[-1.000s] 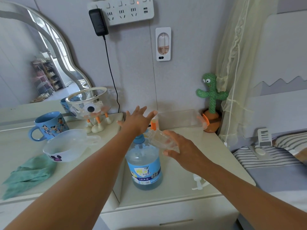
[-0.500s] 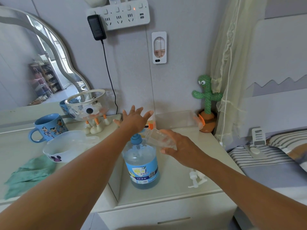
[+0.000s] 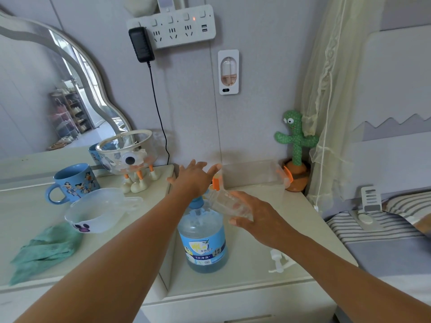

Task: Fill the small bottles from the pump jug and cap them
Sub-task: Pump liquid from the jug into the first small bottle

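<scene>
The jug [image 3: 203,238] top is covered by the left hand [image 3: 193,180], fingers spread straight; a tilted bottle [image 3: 221,202] is gripped by the right hand [image 3: 258,217].

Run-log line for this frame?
left hand: fingers spread, over pump of clear blue-labelled jug | right hand: holds small clear plastic bottle tilted at pump | white pump cap: lying beside jug
</scene>
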{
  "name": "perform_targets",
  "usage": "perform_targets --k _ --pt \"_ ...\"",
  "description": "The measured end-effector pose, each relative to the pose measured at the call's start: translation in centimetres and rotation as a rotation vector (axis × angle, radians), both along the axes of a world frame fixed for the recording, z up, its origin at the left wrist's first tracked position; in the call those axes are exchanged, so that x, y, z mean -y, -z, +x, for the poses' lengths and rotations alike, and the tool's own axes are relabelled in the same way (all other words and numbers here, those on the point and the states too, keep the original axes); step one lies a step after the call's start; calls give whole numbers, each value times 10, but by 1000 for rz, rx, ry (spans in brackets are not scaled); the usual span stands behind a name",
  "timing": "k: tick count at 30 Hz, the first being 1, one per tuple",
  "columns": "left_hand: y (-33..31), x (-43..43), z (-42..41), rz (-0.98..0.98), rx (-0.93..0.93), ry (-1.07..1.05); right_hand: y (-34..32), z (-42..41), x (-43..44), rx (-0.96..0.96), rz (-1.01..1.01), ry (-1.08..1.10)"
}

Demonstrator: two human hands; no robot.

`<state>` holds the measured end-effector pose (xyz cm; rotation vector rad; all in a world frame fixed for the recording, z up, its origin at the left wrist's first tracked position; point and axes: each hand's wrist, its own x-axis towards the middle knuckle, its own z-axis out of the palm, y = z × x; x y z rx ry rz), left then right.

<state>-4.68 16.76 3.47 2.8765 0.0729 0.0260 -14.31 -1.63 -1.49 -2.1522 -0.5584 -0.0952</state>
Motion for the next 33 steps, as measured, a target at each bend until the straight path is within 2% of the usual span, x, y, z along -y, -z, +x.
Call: perform_targets --k 4,12,15,21,28,33 --pt "-6 -3 -1 -78 54 5 -7 -6 -1 17 0 10" --pt "-7 -3 0 -46 63 55 -13 -7 0 2 4 7" --pt "-5 -4 3 37 38 82 -10 -5 -1 18 16 18" --pt "0 0 -4 -53 12 -35 -4 -3 -2 1 15 21" --pt "-7 -1 -6 -72 13 -25 -7 -8 -1 -4 24 25" --pt "-10 -2 -1 -17 25 46 -11 -9 -1 15 20 19"
